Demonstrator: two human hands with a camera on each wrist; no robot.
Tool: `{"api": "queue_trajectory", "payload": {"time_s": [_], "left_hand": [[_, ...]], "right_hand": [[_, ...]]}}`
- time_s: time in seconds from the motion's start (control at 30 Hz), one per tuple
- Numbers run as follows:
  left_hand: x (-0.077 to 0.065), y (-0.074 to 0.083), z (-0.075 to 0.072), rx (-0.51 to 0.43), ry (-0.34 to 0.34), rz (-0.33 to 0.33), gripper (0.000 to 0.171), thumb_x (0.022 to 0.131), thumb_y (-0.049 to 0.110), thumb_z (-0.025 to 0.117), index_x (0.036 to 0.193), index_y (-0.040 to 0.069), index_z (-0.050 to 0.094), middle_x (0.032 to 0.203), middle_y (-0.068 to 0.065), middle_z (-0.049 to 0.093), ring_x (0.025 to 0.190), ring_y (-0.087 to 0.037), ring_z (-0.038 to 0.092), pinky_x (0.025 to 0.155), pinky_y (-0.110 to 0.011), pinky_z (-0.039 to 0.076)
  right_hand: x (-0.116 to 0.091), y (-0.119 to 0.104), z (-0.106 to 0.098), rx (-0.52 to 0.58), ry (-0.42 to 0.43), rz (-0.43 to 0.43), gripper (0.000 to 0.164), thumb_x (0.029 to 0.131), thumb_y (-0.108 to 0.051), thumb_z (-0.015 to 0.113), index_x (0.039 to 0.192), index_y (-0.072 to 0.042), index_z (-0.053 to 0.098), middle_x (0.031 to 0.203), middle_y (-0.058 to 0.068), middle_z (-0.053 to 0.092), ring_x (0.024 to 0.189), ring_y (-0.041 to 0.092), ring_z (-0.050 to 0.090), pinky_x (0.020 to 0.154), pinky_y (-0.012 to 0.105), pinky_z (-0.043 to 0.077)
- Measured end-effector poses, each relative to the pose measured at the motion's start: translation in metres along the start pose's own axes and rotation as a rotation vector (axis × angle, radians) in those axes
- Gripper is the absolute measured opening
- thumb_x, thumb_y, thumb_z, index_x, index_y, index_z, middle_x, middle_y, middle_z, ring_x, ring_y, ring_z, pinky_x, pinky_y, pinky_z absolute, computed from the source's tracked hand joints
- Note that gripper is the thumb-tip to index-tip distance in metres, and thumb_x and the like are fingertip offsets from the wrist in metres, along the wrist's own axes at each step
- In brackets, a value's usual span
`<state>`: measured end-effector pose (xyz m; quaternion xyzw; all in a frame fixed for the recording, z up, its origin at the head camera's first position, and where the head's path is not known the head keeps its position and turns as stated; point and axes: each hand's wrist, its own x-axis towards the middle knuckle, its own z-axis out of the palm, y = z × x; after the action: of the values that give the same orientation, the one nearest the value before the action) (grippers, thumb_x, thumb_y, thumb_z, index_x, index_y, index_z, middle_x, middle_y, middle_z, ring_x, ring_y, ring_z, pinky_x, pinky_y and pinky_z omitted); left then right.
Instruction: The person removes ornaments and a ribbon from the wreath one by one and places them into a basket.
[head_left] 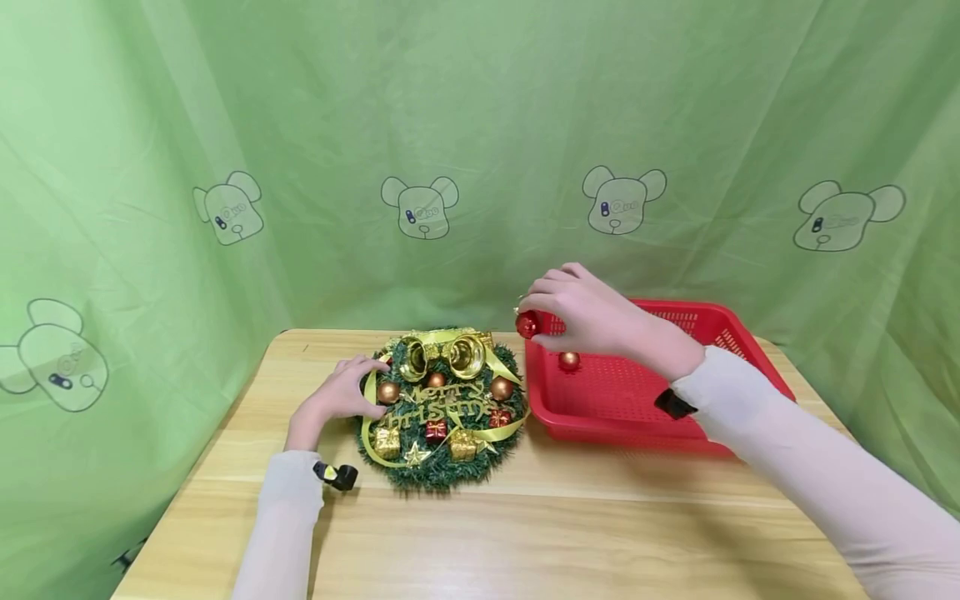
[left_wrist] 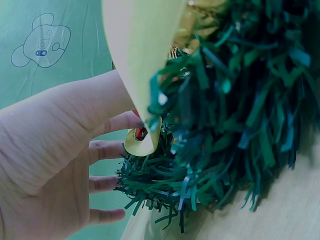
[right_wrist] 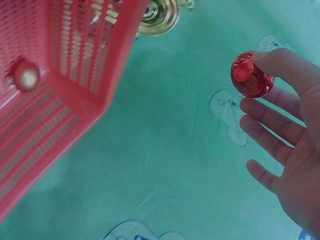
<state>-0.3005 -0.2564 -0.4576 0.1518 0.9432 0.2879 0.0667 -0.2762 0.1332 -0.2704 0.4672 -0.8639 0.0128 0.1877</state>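
Note:
A green tinsel Christmas wreath (head_left: 438,479) lies on the table, decorated with gold bells (head_left: 467,357), copper baubles (head_left: 501,387), small gift boxes (head_left: 462,446), yellow ribbon and gold "Merry Christmas" lettering. My left hand (head_left: 347,390) rests at its left edge, thumb and fingers spread apart. In the left wrist view its fingers (left_wrist: 106,150) reach fairly straight beside the yellow ribbon (left_wrist: 140,50); the ribbon hides the thumb tip. Between thumb and fingertips, my right hand (head_left: 585,312) pinches a shiny red bauble (right_wrist: 250,75), held up above the basket's left rim.
The red plastic basket (head_left: 720,315) stands to the right of the wreath. Inside it lies a copper-coloured bauble (head_left: 568,361). A wooden table (head_left: 480,542) extends in front, and a green curtain (head_left: 480,100) with printed bear heads hangs behind and at the sides.

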Motion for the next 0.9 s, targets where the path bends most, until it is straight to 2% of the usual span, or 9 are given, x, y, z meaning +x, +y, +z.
{"api": "queue_trajectory", "payload": {"time_s": [0.17,0.43,0.57,0.9], "left_hand": [[0.0,-0.001,0.0,-0.01,-0.004,-0.011,0.083,0.059,0.031,0.081,0.135,0.026,0.047,0.153,-0.016,0.02,0.138,-0.037,0.019,0.101,-0.069,0.027],[0.001,-0.003,0.001,-0.007,0.003,0.005,0.082,0.06,0.031,0.081,0.134,0.024,0.048,0.15,-0.011,0.028,0.134,-0.034,0.024,0.101,-0.067,0.03],[0.0,-0.002,0.002,-0.014,-0.003,0.002,0.083,0.06,0.031,0.081,0.135,0.023,0.047,0.151,-0.012,0.025,0.135,-0.035,0.023,0.102,-0.068,0.028],[0.0,-0.001,0.001,-0.021,-0.002,-0.012,0.083,0.06,0.031,0.081,0.135,0.026,0.046,0.154,-0.016,0.018,0.139,-0.037,0.017,0.103,-0.069,0.025]], "right_hand": [[-0.008,0.012,-0.005,-0.017,-0.011,0.022,0.034,0.073,-0.026,0.075,0.103,-0.013,0.068,0.1,0.001,0.066,0.097,0.021,0.056,0.093,0.044,0.039],[-0.019,0.033,-0.012,-0.058,-0.049,0.032,0.033,0.07,-0.024,0.077,0.101,-0.014,0.069,0.093,0.0,0.067,0.091,0.02,0.057,0.089,0.044,0.041],[-0.026,0.044,-0.014,-0.072,-0.062,0.035,0.033,0.069,-0.023,0.077,0.099,-0.013,0.07,0.091,-0.001,0.067,0.088,0.02,0.057,0.088,0.044,0.042],[-0.044,0.069,0.001,-0.077,-0.109,0.102,0.031,0.067,-0.025,0.077,0.096,-0.014,0.07,0.091,0.0,0.067,0.088,0.021,0.057,0.086,0.046,0.042]]}}
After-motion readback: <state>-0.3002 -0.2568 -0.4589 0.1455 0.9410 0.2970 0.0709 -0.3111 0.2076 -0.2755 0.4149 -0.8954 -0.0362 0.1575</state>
